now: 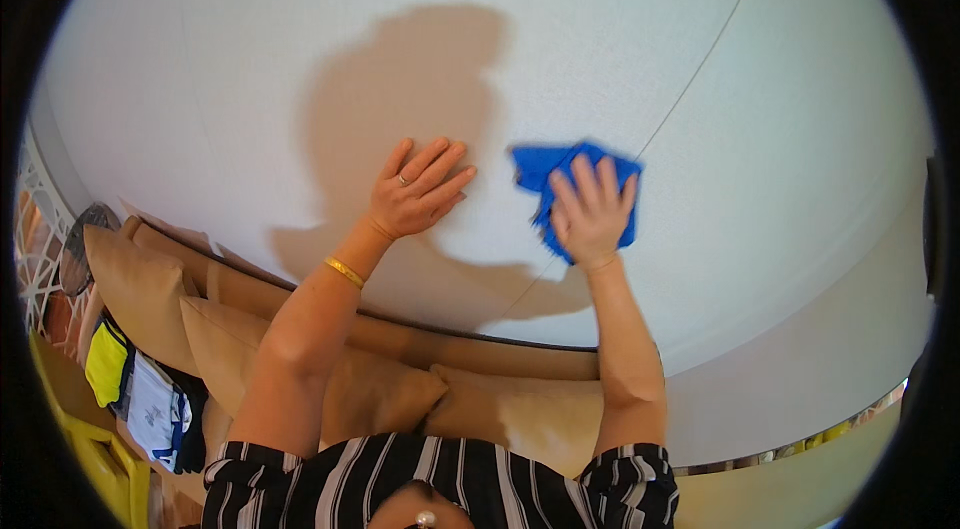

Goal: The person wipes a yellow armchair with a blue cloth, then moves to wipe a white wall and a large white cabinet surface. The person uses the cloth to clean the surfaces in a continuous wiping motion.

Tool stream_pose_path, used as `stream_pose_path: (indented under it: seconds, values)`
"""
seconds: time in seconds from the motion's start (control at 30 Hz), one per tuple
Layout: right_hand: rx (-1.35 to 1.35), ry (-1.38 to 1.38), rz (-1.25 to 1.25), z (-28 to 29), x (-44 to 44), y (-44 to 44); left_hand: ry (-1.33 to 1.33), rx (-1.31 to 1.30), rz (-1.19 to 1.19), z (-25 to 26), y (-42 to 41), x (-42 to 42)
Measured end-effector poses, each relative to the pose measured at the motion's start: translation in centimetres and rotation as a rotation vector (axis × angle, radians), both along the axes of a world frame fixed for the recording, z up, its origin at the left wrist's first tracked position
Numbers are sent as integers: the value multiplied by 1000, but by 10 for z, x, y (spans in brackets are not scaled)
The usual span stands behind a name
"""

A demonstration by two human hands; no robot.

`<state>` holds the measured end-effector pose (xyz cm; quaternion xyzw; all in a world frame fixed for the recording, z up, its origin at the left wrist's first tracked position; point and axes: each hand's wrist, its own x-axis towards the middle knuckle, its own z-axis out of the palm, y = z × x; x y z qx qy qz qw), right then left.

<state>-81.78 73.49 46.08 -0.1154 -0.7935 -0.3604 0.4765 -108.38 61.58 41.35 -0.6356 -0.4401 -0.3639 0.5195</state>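
A bright blue cloth [529, 158], bunched and folded, lies flat against a pale wall [637, 19]. Spread over the cloth, my right hand [596, 210] presses it to the wall; the fingers are slightly blurred. To the left of the cloth, my left hand [424, 191] has its fingers a little apart and holds nothing. It is at the wall surface, though whether the palm touches is hard to tell. A thin seam [705, 60] runs diagonally down the wall and passes behind the cloth. My shadow falls across the wall around the left hand.
Below the wall stands a tan sofa [480, 353] with several cushions [139, 296]. Folded clothes [154, 409] lie on its left part. A white lattice screen [45, 229] and a yellow-green chair [105, 454] are at the far left. A dark object [931, 229] sits at the right edge.
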Motion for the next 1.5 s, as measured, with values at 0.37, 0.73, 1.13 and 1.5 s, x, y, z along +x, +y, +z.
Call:
stream_pose_path:
  seconds: [0.37,0.73,1.13,1.5]
  values:
    - [54,-66,1,59,23,15,-35,-10,23,0,-1,-2]
    - [7,11,29,-1,3,9,-26,-4,42,5,0,-1]
    - [-19,-148,172,-162,11,-1,26,0,44,6,1,1]
    - [-239,-1035,359,-301,29,10,45,24,100,4,-1,-6]
